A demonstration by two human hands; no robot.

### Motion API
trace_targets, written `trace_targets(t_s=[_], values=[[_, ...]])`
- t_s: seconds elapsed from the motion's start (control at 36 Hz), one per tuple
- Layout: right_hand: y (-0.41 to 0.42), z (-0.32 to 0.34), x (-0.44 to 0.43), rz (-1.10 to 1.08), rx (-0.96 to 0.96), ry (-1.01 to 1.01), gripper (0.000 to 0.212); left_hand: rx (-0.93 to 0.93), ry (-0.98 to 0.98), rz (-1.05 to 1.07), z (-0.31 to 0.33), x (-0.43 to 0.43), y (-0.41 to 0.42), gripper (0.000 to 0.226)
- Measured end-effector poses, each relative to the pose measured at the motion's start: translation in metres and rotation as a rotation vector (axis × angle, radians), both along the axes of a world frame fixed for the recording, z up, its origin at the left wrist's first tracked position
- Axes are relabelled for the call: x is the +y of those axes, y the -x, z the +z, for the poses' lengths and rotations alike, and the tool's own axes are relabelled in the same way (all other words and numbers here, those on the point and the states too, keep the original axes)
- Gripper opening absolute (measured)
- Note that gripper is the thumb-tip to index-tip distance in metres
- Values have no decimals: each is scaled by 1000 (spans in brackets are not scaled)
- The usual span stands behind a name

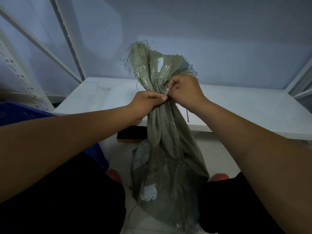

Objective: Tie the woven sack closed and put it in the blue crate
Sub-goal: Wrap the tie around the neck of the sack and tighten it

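Dark-clad legs (59,200) fill the lower corners, and both bare forearms reach forward from them to the woven sack (168,157). The sack stands on the pale floor (219,157) between the legs, well outside the blue crate (20,112), which sits at the left and is partly hidden behind the left forearm. What the crate holds cannot be seen from here.

The left hand (145,103) is clenched round the gathered neck of the sack, thumb on top. Just beside it, touching the same neck, the right hand (184,92) pinches a small white tie (167,91) between thumb and fingers. Above the two hands the sack's frayed mouth (152,65) fans upward, loose threads sticking out.

Below the neck the grey-green weave hangs in long folds and swells at the bottom. Through it show a bluish shape (141,149) at the upper left of the bulge and a white lacy piece (148,191) lower down; the rest of the contents is too dim to tell.

Behind the sack runs a low white shelf (244,112), with a black and yellow object (131,135) on the floor at its edge.
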State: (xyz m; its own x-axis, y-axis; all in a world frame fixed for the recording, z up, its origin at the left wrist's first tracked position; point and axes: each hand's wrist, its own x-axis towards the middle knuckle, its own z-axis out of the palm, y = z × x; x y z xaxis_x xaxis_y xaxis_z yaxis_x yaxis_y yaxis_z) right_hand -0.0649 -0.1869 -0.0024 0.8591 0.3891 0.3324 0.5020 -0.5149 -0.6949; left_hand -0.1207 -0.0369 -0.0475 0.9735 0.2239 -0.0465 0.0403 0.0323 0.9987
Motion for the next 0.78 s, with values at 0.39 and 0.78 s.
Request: trace_targets(t_s=[0.39, 0.78], values=[[-10, -1, -8, 163, 396, -256, 9, -4, 87, 31, 3, 10, -4, 11], [-10, 0, -7, 210, 393, -347, 8, -44, 188, -53, 7, 9, 1, 9]])
